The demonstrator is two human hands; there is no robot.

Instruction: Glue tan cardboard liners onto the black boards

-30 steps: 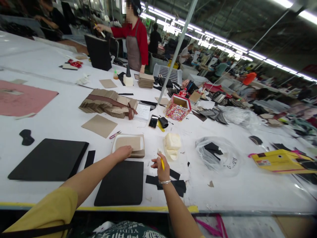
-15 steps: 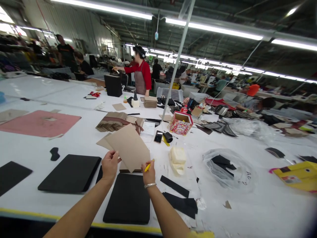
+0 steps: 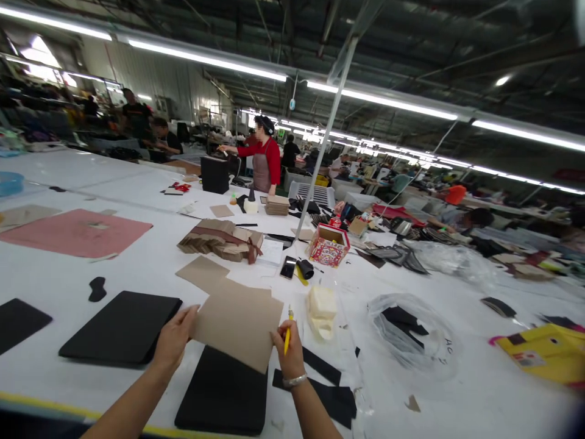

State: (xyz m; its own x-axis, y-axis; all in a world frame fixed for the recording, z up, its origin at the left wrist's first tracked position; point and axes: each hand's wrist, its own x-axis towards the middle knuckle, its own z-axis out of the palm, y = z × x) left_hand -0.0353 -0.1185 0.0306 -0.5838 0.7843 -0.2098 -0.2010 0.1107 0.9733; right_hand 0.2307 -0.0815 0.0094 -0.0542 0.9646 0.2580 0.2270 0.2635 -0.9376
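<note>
A tan cardboard sheet (image 3: pixel 240 323) is held between both hands, above the far end of a stack of black panels (image 3: pixel 223 393). My left hand (image 3: pixel 176 335) pinches its left edge. My right hand (image 3: pixel 287 344) grips the right edge and also keeps a yellow pen-like tool (image 3: pixel 287 335) upright in the fingers; its exact kind is hard to make out. Another tan sheet (image 3: pixel 201 272) lies behind, partly under or beside the held one. To the left rests a second black panel stack (image 3: pixel 121 326).
Black strips (image 3: pixel 326 396) lie right of my right hand. Further back are a cream plastic container (image 3: pixel 321 308), a phone (image 3: pixel 288 267), a red patterned box (image 3: pixel 328 245), a tied cardboard bundle (image 3: pixel 219 239) and a clear bag (image 3: pixel 411 335). A thin pole (image 3: pixel 320 158) rises mid-table. A person in red (image 3: pixel 269 158) stands across.
The cardboard sheet has come down and nearer, turning flatter over the near black stack. My hands have moved apart, the left one leftward and the right one slightly rightward.
</note>
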